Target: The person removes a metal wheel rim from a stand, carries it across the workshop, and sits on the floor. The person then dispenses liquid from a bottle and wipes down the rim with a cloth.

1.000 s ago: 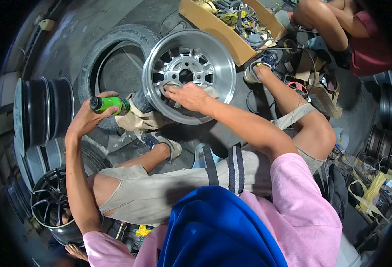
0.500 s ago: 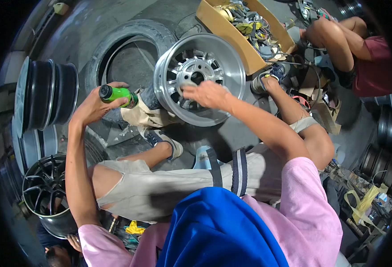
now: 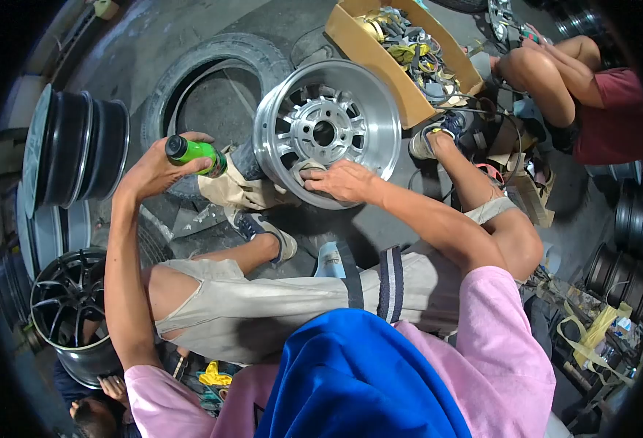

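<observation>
My left hand [image 3: 162,169] is wrapped round a green bottle [image 3: 196,155] with a black cap, held tilted to the left of the wheel. Inside the silver wheel rim [image 3: 385,109], my right hand [image 3: 342,181] presses a pale cloth [image 3: 307,168] against the lower left of the spoked face. The rim leans with its open side up, against a black tyre [image 3: 162,87] that lies on the floor. A beige cloth [image 3: 239,191] lies beside the rim, below the bottle.
A cardboard box [image 3: 358,45] of gloves and scraps stands at the upper right. Another person [image 3: 620,117] crouches beyond it. Stacked rims [image 3: 70,150] stand at the left, above a black spoked rim [image 3: 73,299]; a second person [image 3: 95,416] is at the lower left.
My right hand has moved with the cloth from the hub's left side to the rim's lower part. The left hand keeps hold of the bottle. The whole view has shifted a little.
</observation>
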A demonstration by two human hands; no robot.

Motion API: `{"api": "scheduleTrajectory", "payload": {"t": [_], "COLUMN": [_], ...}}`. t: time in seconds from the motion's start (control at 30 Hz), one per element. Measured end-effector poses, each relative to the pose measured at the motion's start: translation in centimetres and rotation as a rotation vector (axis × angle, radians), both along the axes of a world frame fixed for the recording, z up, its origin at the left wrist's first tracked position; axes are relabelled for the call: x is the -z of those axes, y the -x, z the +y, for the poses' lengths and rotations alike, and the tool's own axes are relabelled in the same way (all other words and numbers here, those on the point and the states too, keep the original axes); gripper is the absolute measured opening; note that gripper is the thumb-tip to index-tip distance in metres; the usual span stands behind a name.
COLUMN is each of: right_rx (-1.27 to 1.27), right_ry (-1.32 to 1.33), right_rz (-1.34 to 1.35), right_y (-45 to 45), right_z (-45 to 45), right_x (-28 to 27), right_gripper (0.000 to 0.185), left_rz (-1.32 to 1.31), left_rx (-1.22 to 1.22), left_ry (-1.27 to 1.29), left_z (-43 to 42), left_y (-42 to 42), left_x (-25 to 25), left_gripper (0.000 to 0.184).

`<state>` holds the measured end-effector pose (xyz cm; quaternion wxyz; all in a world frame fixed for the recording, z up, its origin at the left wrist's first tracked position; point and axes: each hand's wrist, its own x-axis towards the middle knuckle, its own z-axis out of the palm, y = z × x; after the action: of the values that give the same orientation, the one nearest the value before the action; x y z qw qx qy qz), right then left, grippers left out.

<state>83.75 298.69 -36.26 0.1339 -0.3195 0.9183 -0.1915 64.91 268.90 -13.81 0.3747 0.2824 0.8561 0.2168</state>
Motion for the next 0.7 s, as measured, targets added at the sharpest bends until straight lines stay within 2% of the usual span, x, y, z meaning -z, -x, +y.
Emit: {"api": "scheduleTrajectory", "payload": {"t": [0.17,0.27,0.37,0.47,0.57,0.7], "right_rx": [0.115,0.145,0.083,0.053,0.057,0.081], "right_ry": [-0.001,-0.15,-0.128,-0.112,0.082,0.059], "right_rz": [0.09,0.099,0.166,0.064,0.069,0.009], "right_y": [-0.2,-0.4,-0.2,0.1,0.2,2.1], "right_z": [-1.1,-1.6,-0.4,-0.1,-1.0,-1.4], "right_x": [1.8,1.5,1.7,1.1,0.9,-1.9], "right_gripper": [0.04,0.039,0.039,0.039,0.038,0.04], "left_rz": [0.046,0.026,0.039,0.03,0.051,0.015], "left_rx": [0.018,0.009,0.01,0.008,0.027,-0.008], "left_ry": [0.019,0.017,0.001,0.059,0.029,0.021], "left_z": [0.0,0.1,-0.5,-0.3,-0.7,-0.4], "left_y": [0.2,0.0,0.1,0.1,0.4,0.4], "left_x": [0.5,0.2,0.4,-0.3,0.0,-0.1], "left_gripper": [0.052,0.052,0.052,0.053,0.053,0.054]}}
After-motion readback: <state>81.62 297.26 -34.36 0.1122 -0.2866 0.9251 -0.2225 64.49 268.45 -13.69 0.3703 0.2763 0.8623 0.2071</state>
